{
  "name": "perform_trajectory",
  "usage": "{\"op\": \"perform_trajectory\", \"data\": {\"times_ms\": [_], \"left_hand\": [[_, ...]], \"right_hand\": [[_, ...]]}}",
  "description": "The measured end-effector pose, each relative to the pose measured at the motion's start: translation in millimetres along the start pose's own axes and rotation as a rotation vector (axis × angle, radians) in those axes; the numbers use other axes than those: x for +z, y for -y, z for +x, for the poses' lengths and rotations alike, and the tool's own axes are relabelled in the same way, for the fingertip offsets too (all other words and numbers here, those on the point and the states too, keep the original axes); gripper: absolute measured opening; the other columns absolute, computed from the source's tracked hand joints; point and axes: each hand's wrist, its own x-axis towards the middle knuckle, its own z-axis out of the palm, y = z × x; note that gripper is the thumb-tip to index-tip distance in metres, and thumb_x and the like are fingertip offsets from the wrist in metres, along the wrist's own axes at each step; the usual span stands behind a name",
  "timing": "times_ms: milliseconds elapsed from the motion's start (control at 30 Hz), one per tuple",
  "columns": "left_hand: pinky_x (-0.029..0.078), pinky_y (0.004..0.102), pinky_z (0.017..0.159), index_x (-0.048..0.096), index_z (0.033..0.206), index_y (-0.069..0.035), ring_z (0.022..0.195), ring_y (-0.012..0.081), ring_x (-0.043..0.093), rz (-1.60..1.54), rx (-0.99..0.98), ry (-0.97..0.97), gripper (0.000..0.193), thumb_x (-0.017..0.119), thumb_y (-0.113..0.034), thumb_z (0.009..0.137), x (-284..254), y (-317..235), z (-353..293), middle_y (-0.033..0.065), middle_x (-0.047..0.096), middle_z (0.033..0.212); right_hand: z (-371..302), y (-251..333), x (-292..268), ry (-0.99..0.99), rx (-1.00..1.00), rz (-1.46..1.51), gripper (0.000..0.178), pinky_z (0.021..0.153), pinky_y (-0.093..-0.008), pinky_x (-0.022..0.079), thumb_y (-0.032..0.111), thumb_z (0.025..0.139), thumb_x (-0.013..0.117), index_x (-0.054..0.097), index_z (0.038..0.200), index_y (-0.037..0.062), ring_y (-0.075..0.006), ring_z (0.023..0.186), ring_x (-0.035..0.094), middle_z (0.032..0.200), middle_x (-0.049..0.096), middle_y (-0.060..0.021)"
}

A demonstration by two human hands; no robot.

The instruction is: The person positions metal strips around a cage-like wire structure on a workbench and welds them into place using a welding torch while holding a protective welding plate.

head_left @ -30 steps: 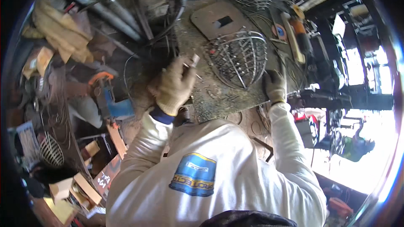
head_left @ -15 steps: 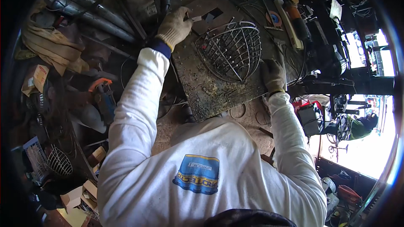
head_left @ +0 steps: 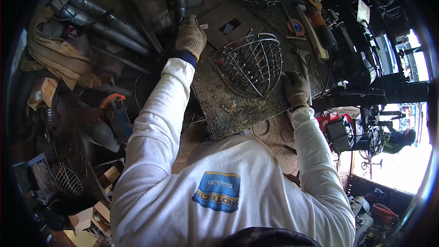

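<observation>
One wire cage [head_left: 251, 65], on tabletop [head_left: 227, 110], beside right grip [head_left: 296, 89]

- Open way across near corner of table [head_left: 226, 112].
- Wire cage [head_left: 251, 65] blocks path between left hand [head_left: 190, 40] and right hand [head_left: 296, 89].
- Grinder [head_left: 318, 19] crowds far right.

Worktable [head_left: 228, 114], dark, grit-speckled top — bearing a domed metal-rod cage [head_left: 254, 62], a flat plate with rectangular cutout [head_left: 246, 18] and, rightward, an orange-and-black angle grinder [head_left: 317, 18].
</observation>
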Motion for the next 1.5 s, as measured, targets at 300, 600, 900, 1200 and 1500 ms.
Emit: {"op": "perform_trajectory", "data": {"times_ms": [300,600,900,1200,1500], "left_hand": [[0.057,0.0532,0.078,0.059,0.129,-0.019,0.092,0.0437,0.071,0.02,0.199,-0.036,0.033,0.06,-0.03,0.098,-7,-12,-21,0.0202,0.073,0.104],[0.056,0.0407,0.084,0.066,0.118,-0.004,0.102,0.0335,0.069,-0.247,0.447,-0.291,0.025,0.068,-0.014,0.095,-42,1,-105,0.0159,0.071,0.115],[0.055,0.0393,0.087,0.066,0.118,0.0,0.102,0.0311,0.068,-0.36,0.248,-0.229,0.024,0.065,-0.011,0.097,-54,60,-212,0.0194,0.069,0.117],[0.053,0.0456,0.089,0.072,0.106,-0.005,0.1,0.0362,0.068,-0.133,0.009,-0.268,0.017,0.063,-0.013,0.095,-12,139,-316,0.0205,0.072,0.107],[0.056,0.049,0.086,0.076,0.111,-0.009,0.099,0.0396,0.071,0.434,-0.316,0.978,0.032,0.055,-0.029,0.097,20,178,-473,0.0208,0.072,0.111]], "right_hand": [[-1,-11,-2,-0.005,0.016,-0.061,0.029,0.089,-0.0484,0.053,0.035,0.093,0.063,0.076,0.102,0.0113,-0.0391,0.1,0.068,0.103,0.073,-0.017],[1,0,-12,0.152,0.187,-0.028,0.032,0.094,-0.0487,0.052,0.041,0.092,0.061,0.076,0.109,0.0169,-0.038,0.107,0.067,0.106,0.074,-0.0161],[45,-17,0,0.122,0.306,0.196,0.037,0.095,-0.048,0.052,0.036,0.092,0.06,0.073,0.112,0.0079,-0.0409,0.108,0.066,0.109,0.072,-0.0223],[8,-13,-7,-0.138,0.322,0.557,0.037,0.097,-0.0424,0.052,0.035,0.093,0.068,0.071,0.123,0.0132,-0.0364,0.114,0.066,0.116,0.072,-0.0174],[-96,-5,-2,-0.144,-0.183,0.774,0.037,0.084,-0.0352,0.056,0.01,0.094,0.068,0.065,0.128,-0.0043,-0.0253,0.096,0.07,0.11,0.072,-0.015]]}}
